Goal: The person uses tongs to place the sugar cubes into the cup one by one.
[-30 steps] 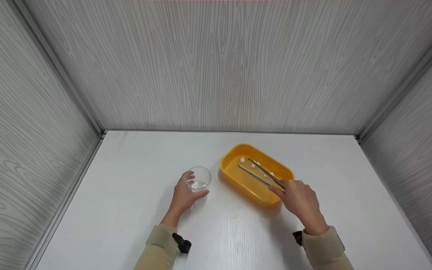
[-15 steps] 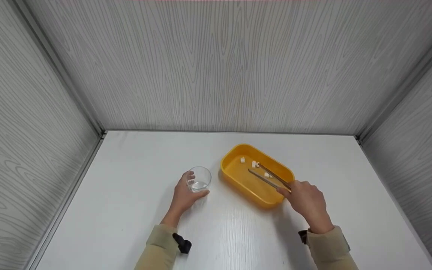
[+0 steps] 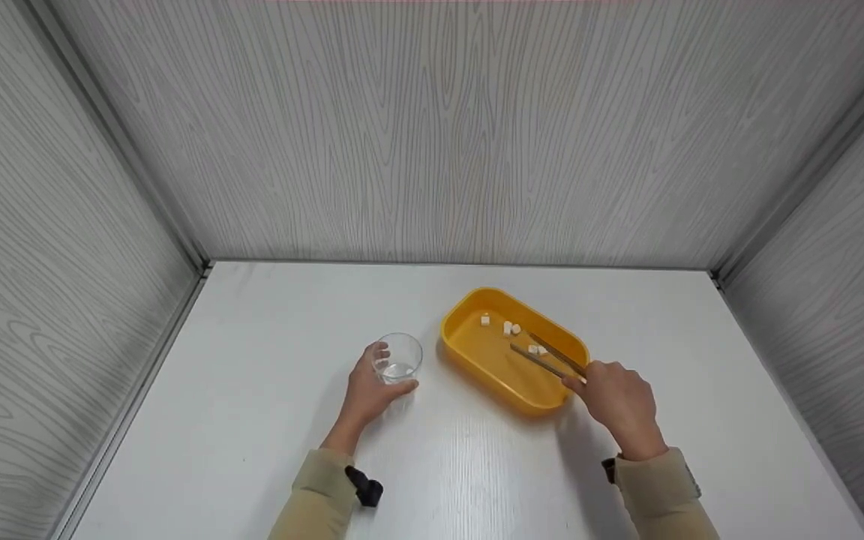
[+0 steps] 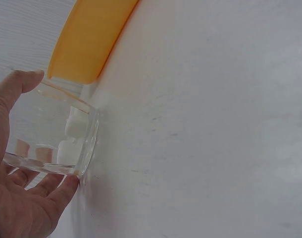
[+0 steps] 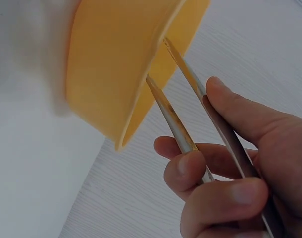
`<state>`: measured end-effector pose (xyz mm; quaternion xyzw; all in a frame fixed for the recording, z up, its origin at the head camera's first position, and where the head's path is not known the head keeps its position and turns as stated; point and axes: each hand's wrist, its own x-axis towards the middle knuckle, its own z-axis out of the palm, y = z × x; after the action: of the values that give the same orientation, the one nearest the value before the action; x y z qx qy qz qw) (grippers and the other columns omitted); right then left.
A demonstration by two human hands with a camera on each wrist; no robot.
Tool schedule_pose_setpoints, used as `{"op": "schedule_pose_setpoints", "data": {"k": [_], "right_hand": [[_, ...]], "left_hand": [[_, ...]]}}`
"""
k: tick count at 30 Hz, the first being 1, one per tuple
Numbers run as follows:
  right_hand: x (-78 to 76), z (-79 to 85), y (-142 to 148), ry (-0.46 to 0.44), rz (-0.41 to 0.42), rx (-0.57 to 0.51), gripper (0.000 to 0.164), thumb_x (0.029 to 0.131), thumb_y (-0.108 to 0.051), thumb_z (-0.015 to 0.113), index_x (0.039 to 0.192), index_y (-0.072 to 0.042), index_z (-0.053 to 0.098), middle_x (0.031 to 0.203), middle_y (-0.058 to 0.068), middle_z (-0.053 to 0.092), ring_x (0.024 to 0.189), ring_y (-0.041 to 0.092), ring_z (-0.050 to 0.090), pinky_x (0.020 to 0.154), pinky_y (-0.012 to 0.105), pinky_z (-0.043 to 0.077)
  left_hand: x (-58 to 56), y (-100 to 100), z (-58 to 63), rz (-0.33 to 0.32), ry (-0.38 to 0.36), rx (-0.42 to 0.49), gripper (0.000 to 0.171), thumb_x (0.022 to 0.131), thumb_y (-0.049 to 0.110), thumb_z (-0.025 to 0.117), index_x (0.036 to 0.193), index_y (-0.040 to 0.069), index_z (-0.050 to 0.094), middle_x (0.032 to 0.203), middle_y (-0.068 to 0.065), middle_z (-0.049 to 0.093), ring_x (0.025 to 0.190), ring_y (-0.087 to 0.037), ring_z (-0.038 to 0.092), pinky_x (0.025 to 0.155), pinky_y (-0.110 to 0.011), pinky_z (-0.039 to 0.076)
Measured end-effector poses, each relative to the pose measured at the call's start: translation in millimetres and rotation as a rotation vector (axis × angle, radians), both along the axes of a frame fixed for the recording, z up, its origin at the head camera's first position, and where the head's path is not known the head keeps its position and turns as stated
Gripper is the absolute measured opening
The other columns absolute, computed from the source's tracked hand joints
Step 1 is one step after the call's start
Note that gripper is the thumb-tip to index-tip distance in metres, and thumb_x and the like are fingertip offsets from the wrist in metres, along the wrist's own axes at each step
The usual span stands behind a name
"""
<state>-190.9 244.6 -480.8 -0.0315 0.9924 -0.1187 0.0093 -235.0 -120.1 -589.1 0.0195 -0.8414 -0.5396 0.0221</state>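
My left hand (image 3: 368,390) grips a clear drinking glass (image 3: 408,351) that stands upright on the table, thumb on the near side and fingers behind. White cube-like pieces (image 4: 75,123) lie at the bottom of the glass in the left wrist view. In my right hand (image 3: 618,401) are long metal tweezers (image 5: 174,119), pinched between thumb and fingers. Their two arms are spread, with nothing between the serrated tips, and they reach over the rim into a yellow tray (image 3: 477,367). Several small white cubes (image 3: 485,320) lie in the tray, two of them (image 3: 537,350) between or beneath the tweezer arms.
The white table (image 3: 274,330) carries the glass on the left and the tray to its right, set at a slant. Grey wood-grain panels (image 3: 432,135) enclose the table at the back and both sides. Black wrist devices (image 3: 364,486) sit at both cuffs.
My right hand has drawn back to the right and slightly down with the tweezers, whose tips moved from the tray's far-left part toward its middle. My left hand and the glass have stayed put.
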Motion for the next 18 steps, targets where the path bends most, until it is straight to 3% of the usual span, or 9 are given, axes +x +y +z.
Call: {"op": "schedule_pose_setpoints", "data": {"k": [11, 18], "right_hand": [[-7.1, -4.8, 1.3, -0.005, -0.007, 0.069, 0.039, 0.088, -0.036, 0.074, 0.080, 0.001, 0.064, 0.054, 0.004, 0.047, 0.045, 0.019, 0.043, 0.040, 0.030, 0.035], [-10.7, -4.0, 1.3, -0.030, -0.003, 0.094, 0.040, 0.087, -0.037, 0.074, 0.084, 0.003, 0.066, 0.054, 0.004, 0.046, 0.046, 0.018, 0.042, 0.041, 0.029, 0.034]], "left_hand": [[0.4, -0.5, -0.2, -0.017, 0.019, 0.002, 0.089, 0.071, 0.027, 0.088, 0.143, 0.002, 0.040, 0.137, -0.016, 0.051, 0.127, -0.033, 0.048, 0.107, -0.047, 0.039], [0.6, -0.2, 0.0, -0.010, 0.018, -0.008, 0.090, 0.071, 0.026, 0.088, 0.143, 0.002, 0.040, 0.137, -0.016, 0.051, 0.126, -0.034, 0.048, 0.106, -0.047, 0.039]]}}
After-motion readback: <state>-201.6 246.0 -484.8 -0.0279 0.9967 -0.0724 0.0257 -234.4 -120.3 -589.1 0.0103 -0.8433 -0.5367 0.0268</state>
